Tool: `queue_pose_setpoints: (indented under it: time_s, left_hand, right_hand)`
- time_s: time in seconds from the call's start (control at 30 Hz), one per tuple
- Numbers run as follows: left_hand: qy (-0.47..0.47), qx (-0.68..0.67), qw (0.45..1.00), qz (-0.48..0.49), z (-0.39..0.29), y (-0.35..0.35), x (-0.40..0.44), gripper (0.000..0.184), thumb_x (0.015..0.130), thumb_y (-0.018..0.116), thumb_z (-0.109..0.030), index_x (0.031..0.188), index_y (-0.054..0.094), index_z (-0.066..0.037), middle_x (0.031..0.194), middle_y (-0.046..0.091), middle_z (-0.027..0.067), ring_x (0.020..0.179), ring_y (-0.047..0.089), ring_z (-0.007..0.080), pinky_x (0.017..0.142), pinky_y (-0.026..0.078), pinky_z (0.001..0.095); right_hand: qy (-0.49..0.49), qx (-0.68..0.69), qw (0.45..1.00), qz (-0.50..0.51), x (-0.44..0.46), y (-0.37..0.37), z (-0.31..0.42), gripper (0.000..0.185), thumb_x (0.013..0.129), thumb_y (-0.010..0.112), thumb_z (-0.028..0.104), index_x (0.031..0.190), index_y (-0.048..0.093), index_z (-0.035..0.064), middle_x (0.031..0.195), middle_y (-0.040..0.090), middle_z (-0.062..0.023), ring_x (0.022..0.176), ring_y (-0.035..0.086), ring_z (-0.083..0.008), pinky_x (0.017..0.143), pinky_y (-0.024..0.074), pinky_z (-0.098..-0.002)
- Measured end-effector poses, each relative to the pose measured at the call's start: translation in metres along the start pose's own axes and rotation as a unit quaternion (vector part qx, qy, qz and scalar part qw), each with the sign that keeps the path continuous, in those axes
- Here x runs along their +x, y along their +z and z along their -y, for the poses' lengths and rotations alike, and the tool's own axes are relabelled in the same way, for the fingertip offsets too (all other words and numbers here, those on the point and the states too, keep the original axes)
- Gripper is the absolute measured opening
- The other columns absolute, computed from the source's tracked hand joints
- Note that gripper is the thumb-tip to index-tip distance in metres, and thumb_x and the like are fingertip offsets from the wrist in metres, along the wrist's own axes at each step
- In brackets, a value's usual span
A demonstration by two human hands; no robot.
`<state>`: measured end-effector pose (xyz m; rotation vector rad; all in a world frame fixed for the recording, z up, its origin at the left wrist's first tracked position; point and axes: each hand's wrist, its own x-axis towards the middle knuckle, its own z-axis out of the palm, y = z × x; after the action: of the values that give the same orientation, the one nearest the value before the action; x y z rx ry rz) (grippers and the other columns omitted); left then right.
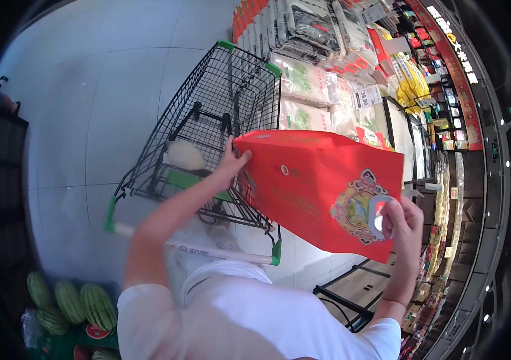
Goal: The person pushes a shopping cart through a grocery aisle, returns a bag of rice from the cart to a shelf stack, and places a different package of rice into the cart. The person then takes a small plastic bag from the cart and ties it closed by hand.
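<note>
A large red gift bag [303,186] with gold print and an ornate coloured emblem stretches sideways between my two hands. My left hand [231,163] pinches its left end, over the shopping cart. At the other end, my right hand [404,223] is closed on the bag by a grey-rimmed handle opening [378,215]; some of its fingers are hidden behind the bag. The black wire shopping cart [174,129] with green corners stands in front of me, partly covered by the bag and my left arm. In it lies a whitish bundle [186,156] whose kind I cannot make out.
Stacked rice-like sacks [303,81] and plastic-wrapped packs [312,30] stand beyond the cart, with a price sign [368,97]. Shelves of packaged goods run along the right. Several watermelons [98,306] lie at lower left. A black-framed rack [357,288] stands near my right arm.
</note>
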<state>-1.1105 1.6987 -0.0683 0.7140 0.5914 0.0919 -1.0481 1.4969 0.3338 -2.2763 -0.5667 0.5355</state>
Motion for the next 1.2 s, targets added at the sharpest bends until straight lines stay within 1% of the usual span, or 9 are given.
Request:
queue_pose_setpoints:
  time_s: [0.07, 0.17, 0.33, 0.6, 0.73, 0.9, 1.13, 1.17, 1.2]
  left_hand:
    - [0.009, 0.016, 1.0, 0.003, -0.004, -0.026, 0.03, 0.109, 0.088, 0.067, -0.052, 0.153, -0.014, -0.019, 0.148, 0.037, 0.0166, 0.13, 0.043, 0.0307, 0.101, 0.04, 0.0554]
    - [0.034, 0.165, 0.986, -0.018, -0.02, -0.051, 0.049, 0.097, 0.087, 0.068, -0.049, 0.154, 0.009, -0.011, 0.146, 0.038, 0.0193, 0.131, 0.043, 0.0328, 0.106, 0.038, 0.0485]
    - [0.224, 0.51, 0.829, -0.046, -0.072, -0.098, -0.019, 0.068, 0.085, 0.07, -0.033, 0.142, 0.044, -0.004, 0.144, 0.041, 0.0235, 0.132, 0.043, 0.0359, 0.108, 0.037, 0.0399]
    - [0.207, 0.6, 0.734, -0.242, -0.045, -0.157, -0.194, 0.046, 0.084, 0.071, -0.021, 0.124, 0.057, -0.003, 0.128, 0.058, 0.0168, 0.124, 0.05, 0.037, 0.103, 0.04, 0.0457]
    - [0.161, 0.674, 0.681, -0.235, -0.034, -0.15, -0.207, 0.043, 0.082, 0.073, -0.019, 0.12, 0.06, -0.003, 0.125, 0.061, 0.0144, 0.124, 0.05, 0.0366, 0.101, 0.042, 0.0466]
    - [0.155, 0.652, 0.713, -0.207, -0.033, -0.15, -0.198, 0.042, 0.081, 0.072, -0.019, 0.118, 0.061, -0.001, 0.125, 0.06, 0.0161, 0.124, 0.049, 0.04, 0.103, 0.039, 0.0493]
    - [0.157, 0.678, 0.69, -0.196, -0.023, -0.141, -0.189, 0.035, 0.084, 0.071, -0.019, 0.114, 0.063, -0.004, 0.126, 0.061, 0.0137, 0.123, 0.05, 0.0377, 0.1, 0.043, 0.0463]
    - [0.168, 0.673, 0.693, -0.195, -0.02, -0.141, -0.189, 0.033, 0.085, 0.07, -0.019, 0.114, 0.064, -0.004, 0.125, 0.061, 0.0144, 0.122, 0.05, 0.0388, 0.1, 0.043, 0.0459]
    - [0.163, 0.68, 0.69, -0.189, -0.02, -0.14, -0.19, 0.034, 0.084, 0.069, -0.02, 0.113, 0.064, -0.003, 0.125, 0.061, 0.0148, 0.122, 0.05, 0.0393, 0.1, 0.043, 0.0469]
  right_hand:
    - [0.013, 0.06, 0.998, 0.029, 0.029, 0.019, -0.024, 0.03, 0.099, 0.057, 0.029, 0.084, 0.059, 0.0037, 0.06, 0.047, 0.0039, 0.046, 0.038, -0.0023, 0.04, 0.0284, -0.0196]
    - [0.064, 0.195, 0.978, 0.045, 0.076, 0.064, -0.046, 0.024, 0.098, 0.058, 0.028, 0.089, 0.056, 0.0063, 0.062, 0.039, 0.0064, 0.047, 0.033, -0.0016, 0.04, 0.024, -0.019]
    - [0.101, 0.304, 0.942, 0.1, 0.144, 0.153, -0.106, 0.02, 0.096, 0.06, 0.026, 0.092, 0.057, 0.007, 0.064, 0.038, 0.0075, 0.048, 0.031, -0.0016, 0.042, 0.0207, -0.0195]
    - [0.191, 0.327, 0.922, 0.082, 0.209, 0.276, -0.223, 0.015, 0.097, 0.058, 0.023, 0.09, 0.056, 0.0095, 0.066, 0.044, 0.006, 0.051, 0.038, -0.003, 0.044, 0.0259, -0.0202]
    - [0.164, 0.304, 0.938, 0.023, 0.247, 0.289, -0.263, 0.02, 0.097, 0.059, 0.027, 0.086, 0.058, 0.0103, 0.066, 0.045, 0.0063, 0.049, 0.038, -0.0027, 0.043, 0.0242, -0.0195]
    - [0.177, 0.305, 0.936, 0.003, 0.256, 0.288, -0.311, 0.022, 0.098, 0.057, 0.025, 0.083, 0.057, 0.0089, 0.061, 0.047, 0.0052, 0.045, 0.039, -0.0032, 0.042, 0.0282, -0.0195]
    - [0.045, 0.007, 0.99, -0.136, 0.236, 0.294, -0.369, 0.018, 0.095, 0.057, 0.018, 0.103, 0.063, 0.0033, 0.066, 0.062, -0.0071, 0.057, 0.063, -0.0178, 0.057, 0.0505, -0.0328]
    - [0.096, -0.04, 0.988, -0.116, 0.227, 0.285, -0.344, 0.023, 0.092, 0.057, 0.013, 0.112, 0.061, 0.003, 0.081, 0.067, -0.0146, 0.077, 0.069, -0.0279, 0.074, 0.0527, -0.0389]
    - [-0.013, -0.15, 0.978, -0.147, 0.22, 0.285, -0.341, 0.035, 0.088, 0.057, 0.007, 0.123, 0.056, 0.0037, 0.102, 0.064, -0.0196, 0.096, 0.064, -0.0348, 0.085, 0.0501, -0.0431]
